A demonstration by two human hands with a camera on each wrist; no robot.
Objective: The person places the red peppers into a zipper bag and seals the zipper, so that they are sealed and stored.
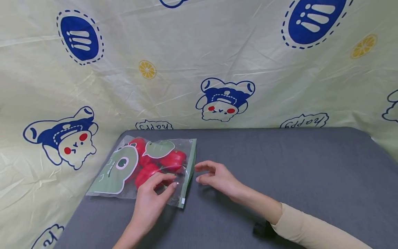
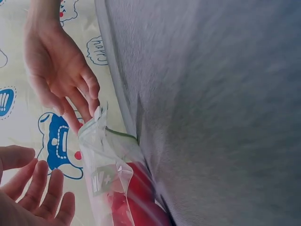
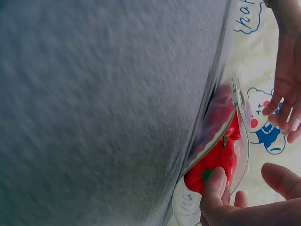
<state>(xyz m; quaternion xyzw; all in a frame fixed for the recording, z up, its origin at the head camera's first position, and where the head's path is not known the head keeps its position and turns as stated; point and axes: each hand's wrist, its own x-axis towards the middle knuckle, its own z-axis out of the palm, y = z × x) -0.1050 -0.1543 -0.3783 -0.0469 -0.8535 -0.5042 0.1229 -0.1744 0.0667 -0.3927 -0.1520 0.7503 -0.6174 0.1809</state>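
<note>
A clear zip bag (image 1: 112, 173) with a green cartoon print lies on the table's left side, holding several red bell peppers (image 1: 174, 160). In the right wrist view its mouth gapes, showing a bell pepper (image 3: 221, 160) with a green stem. My left hand (image 1: 150, 199) hovers over the bag's near right part, fingers loosely bent and holding nothing. Just right of the green zip edge (image 1: 190, 169) is my right hand (image 1: 219, 178), thumb and fingers apart with nothing between them. Whether its fingertips touch the bag's edge I cannot tell. A white slider (image 1: 183, 201) sits at the zip's near end.
A dark grey cloth covers the table (image 1: 295, 166). Behind and to the left hangs a pale printed curtain (image 1: 174, 93), meeting the table's back edge. Under the right forearm shows a small black object (image 1: 262, 230), mostly hidden.
</note>
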